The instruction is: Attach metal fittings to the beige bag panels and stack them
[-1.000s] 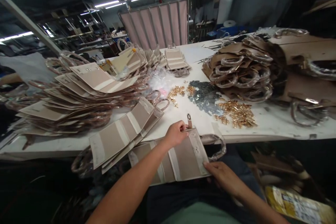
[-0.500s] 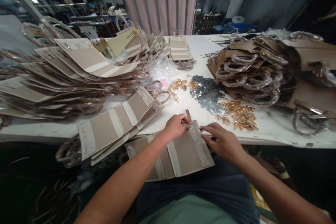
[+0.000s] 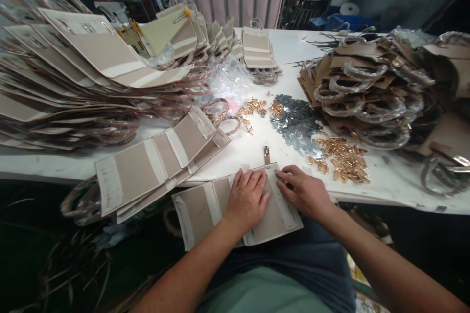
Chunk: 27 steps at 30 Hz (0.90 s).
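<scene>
A beige bag panel [image 3: 198, 205] with pale strips lies across my lap and the table's front edge. My left hand [image 3: 246, 198] rests flat on its middle, fingers spread toward the far edge. My right hand [image 3: 303, 191] presses on the panel's right end, fingertips at its top corner. A small brown tab with a metal clasp [image 3: 267, 154] sticks out just beyond the panel's far edge, between my two hands.
On the white table [image 3: 235, 156] lie gold clasps [image 3: 343, 158], grey metal plates [image 3: 295, 122], more gold parts [image 3: 253, 107]. Beige panels are stacked at left [image 3: 73, 83] and front left [image 3: 154, 161]; brown panels with wrapped handles pile at right [image 3: 367, 93].
My left hand let go of the panel's top edge and now lies flat on it. My right hand came up from the panel's lower right corner to its top right end. The view tilted down.
</scene>
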Each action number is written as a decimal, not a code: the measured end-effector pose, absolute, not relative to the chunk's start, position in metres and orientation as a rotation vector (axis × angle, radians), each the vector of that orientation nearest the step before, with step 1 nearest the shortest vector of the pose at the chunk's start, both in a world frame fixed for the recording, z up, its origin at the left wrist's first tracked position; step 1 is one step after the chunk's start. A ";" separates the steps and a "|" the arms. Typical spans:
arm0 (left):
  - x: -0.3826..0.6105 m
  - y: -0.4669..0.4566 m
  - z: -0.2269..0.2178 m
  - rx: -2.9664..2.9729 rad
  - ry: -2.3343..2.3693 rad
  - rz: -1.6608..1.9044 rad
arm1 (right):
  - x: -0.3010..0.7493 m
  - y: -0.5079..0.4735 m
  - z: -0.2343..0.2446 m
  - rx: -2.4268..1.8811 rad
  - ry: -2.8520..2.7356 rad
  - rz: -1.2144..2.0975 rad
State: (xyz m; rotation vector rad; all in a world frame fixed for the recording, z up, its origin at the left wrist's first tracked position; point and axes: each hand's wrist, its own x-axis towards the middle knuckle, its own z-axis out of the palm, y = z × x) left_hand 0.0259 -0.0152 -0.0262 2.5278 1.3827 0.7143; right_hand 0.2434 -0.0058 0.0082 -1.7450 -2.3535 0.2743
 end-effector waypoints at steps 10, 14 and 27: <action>0.026 -0.009 -0.018 2.466 1.417 0.612 | 0.243 0.000 0.010 -1.727 -2.371 0.307; 0.025 -0.008 -0.019 2.458 1.414 0.615 | 0.246 0.000 0.008 -1.725 -2.401 0.314; 0.020 0.000 -0.023 2.602 1.369 0.635 | 0.241 0.001 0.013 -1.712 -2.549 0.250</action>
